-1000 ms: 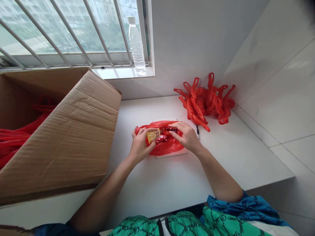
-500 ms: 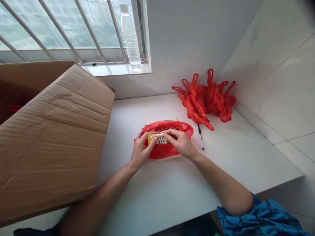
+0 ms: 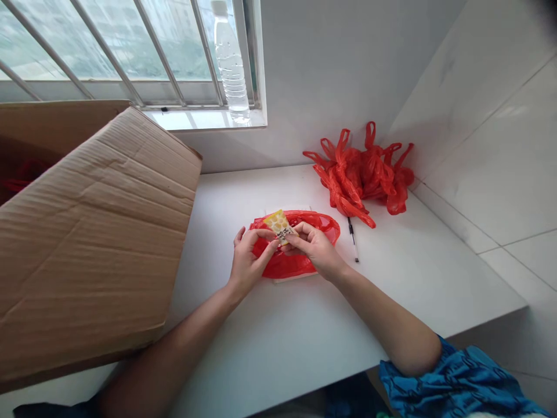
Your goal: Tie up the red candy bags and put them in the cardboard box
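A small yellow and white packet [image 3: 281, 225] with dark printed characters is tilted between my two hands. My right hand [image 3: 315, 248] is closed on its lower right end, thumb on top. At its left edge, the thumb and forefinger of my left hand [image 3: 252, 255] pinch together against it. Just below the packet lies an opened red plastic bag [image 3: 291, 266], its mouth spread wide. What is inside the bag is mostly hidden by my hands and the packet. A pale flat thing [image 3: 296, 279] shows under the bag's near edge.
Several knotted red plastic bags [image 3: 363, 174] sit at the back of the white table [image 3: 278, 342]. A pen [image 3: 353, 239] lies right of the open bag. A large cardboard box [image 3: 100, 232] stands on the left, with something red inside. A water bottle [image 3: 232, 72] stands on the windowsill.
The packet has turned from lying level to tilted, its yellow end now pointing up and left. My left fingers have shifted down to its edge, while my right hand grips its lower end.
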`<action>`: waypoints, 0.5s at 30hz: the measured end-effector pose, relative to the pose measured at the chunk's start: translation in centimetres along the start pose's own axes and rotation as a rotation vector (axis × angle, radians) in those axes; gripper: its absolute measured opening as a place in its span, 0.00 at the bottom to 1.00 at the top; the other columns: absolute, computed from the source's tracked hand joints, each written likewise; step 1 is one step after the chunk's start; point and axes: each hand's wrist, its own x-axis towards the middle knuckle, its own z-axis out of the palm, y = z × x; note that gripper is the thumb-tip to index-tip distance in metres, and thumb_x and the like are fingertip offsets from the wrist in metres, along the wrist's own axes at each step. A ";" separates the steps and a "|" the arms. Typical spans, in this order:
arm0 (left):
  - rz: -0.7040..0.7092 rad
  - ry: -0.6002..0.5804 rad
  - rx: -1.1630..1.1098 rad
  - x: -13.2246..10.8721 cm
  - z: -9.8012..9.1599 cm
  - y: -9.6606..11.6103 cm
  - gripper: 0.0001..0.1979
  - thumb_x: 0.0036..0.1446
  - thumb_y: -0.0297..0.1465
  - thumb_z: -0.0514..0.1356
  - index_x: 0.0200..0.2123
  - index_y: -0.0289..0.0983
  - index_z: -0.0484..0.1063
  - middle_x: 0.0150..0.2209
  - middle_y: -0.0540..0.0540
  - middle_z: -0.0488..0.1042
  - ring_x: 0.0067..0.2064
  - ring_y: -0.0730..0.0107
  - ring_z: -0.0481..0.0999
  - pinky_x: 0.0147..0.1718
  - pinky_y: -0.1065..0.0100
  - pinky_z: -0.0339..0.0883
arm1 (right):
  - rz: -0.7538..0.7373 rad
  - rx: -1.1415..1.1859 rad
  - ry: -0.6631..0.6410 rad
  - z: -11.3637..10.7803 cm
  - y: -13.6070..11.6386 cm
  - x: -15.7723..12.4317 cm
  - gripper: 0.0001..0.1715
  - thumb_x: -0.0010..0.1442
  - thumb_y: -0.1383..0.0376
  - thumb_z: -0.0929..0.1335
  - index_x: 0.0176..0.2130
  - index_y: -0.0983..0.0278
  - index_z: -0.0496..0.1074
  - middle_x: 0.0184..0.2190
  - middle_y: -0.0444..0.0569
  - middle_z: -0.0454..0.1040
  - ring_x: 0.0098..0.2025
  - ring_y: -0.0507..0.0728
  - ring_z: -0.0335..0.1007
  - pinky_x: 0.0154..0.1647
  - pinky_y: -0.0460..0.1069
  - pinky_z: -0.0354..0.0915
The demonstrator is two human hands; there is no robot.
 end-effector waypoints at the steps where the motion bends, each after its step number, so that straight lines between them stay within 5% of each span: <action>1: 0.000 -0.001 -0.018 0.0 -0.1 0.1 0.10 0.65 0.40 0.55 0.36 0.41 0.68 0.37 0.51 0.78 0.41 0.66 0.78 0.66 0.50 0.49 | -0.008 -0.045 -0.032 0.0 0.0 -0.1 0.18 0.59 0.50 0.73 0.36 0.61 0.72 0.34 0.45 0.77 0.39 0.56 0.77 0.47 0.53 0.72; 6: 0.049 -0.029 -0.006 0.1 -0.4 0.2 0.11 0.66 0.39 0.52 0.34 0.41 0.68 0.35 0.52 0.78 0.39 0.68 0.77 0.68 0.52 0.43 | -0.067 -0.317 -0.072 -0.4 -0.5 -0.4 0.20 0.60 0.50 0.72 0.46 0.59 0.74 0.41 0.47 0.78 0.44 0.59 0.74 0.47 0.53 0.71; 10: 0.113 -0.067 0.035 0.2 -0.5 -0.1 0.11 0.66 0.38 0.53 0.33 0.41 0.68 0.35 0.53 0.78 0.40 0.69 0.76 0.68 0.52 0.39 | -0.082 -0.251 -0.028 -1.0 -1.2 -0.3 0.19 0.61 0.49 0.72 0.43 0.61 0.75 0.40 0.47 0.77 0.42 0.57 0.75 0.44 0.52 0.72; 15: -0.004 -0.010 -0.055 0.2 -0.3 -0.3 0.16 0.69 0.40 0.46 0.31 0.41 0.65 0.31 0.53 0.74 0.34 0.70 0.74 0.67 0.55 0.45 | 0.006 -0.086 -0.053 -1.2 -0.9 -0.1 0.18 0.58 0.51 0.74 0.38 0.62 0.75 0.38 0.47 0.78 0.42 0.57 0.76 0.50 0.55 0.73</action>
